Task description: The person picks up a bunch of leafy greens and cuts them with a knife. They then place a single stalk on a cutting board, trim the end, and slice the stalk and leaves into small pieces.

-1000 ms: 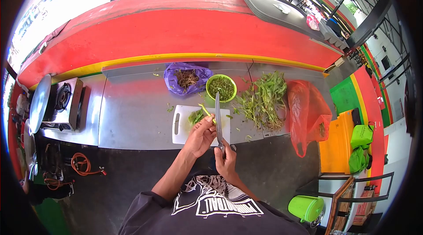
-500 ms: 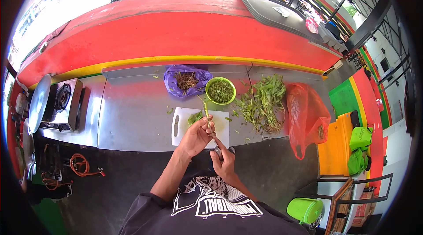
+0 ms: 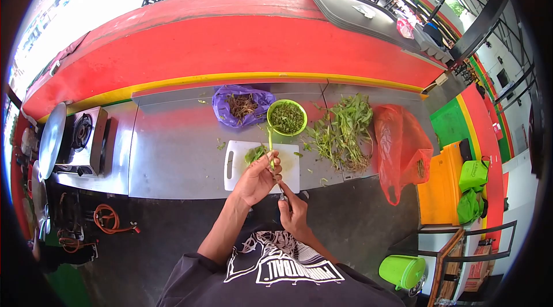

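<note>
My left hand (image 3: pixel 258 181) is closed round a pale green vegetable stem (image 3: pixel 271 140), whose upper end points towards the green bowl (image 3: pixel 305 120). Just below it, my right hand (image 3: pixel 295 213) grips what looks like a small knife (image 3: pixel 283 194); its blade is mostly hidden by my fingers at the stem's lower end. Beneath my hands lies a white cutting board (image 3: pixel 241 177) with a few green leaves (image 3: pixel 254 154) on it. Chopped greens (image 3: pixel 287 117) fill the bowl. To the right, a heap of leafy stems (image 3: pixel 348 128) with roots lies on the metal table.
A purple plastic bag (image 3: pixel 223 112) of root trimmings is beside the bowl. An orange-red plastic bag (image 3: pixel 397 140) hangs over the right part of the metal table (image 3: pixel 173 151). A gas stove (image 3: pixel 86 137) stands at the left. A red counter wall (image 3: pixel 230 42) runs behind.
The stem in my left hand is turned slightly more upright, and its leafy side piece no longer shows. My right hand has barely shifted. The view has moved a little.
</note>
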`<state>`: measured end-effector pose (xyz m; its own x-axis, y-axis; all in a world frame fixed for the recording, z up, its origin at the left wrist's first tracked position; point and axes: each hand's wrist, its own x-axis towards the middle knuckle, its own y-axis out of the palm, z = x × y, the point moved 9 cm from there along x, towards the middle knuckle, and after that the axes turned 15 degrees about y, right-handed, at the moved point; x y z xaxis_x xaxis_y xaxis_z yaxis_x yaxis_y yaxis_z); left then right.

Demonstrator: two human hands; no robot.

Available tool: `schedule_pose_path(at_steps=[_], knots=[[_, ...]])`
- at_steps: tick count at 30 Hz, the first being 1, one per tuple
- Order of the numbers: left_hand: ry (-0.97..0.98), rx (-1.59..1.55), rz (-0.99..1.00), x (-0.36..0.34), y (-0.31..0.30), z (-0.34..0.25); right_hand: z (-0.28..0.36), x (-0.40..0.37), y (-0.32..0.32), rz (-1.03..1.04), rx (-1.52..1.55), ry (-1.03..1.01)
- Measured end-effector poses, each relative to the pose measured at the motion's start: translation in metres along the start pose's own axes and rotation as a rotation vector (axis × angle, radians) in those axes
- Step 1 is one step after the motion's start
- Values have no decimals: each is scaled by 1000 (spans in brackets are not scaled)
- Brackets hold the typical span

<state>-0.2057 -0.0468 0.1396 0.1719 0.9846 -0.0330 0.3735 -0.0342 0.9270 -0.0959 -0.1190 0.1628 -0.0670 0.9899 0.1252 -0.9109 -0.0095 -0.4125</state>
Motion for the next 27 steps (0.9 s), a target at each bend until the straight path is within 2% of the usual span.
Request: schedule_pose_path(at_steps=[2,4,11,16,27], knots=[[10,-52,12,0,6,-1,-3,1,4,31,1,32],[24,-45,2,-1,6,-1,3,1,-1,-63,58,-60],[74,-80,44,1,-1,-2,5,0,-2,-85,56,-76],[74,-65,25,-4,4,-1,-2,-3,1,-31,-15,12],[83,-13,-36,-6,2,2,-1,-3,5,-62,24,23]])
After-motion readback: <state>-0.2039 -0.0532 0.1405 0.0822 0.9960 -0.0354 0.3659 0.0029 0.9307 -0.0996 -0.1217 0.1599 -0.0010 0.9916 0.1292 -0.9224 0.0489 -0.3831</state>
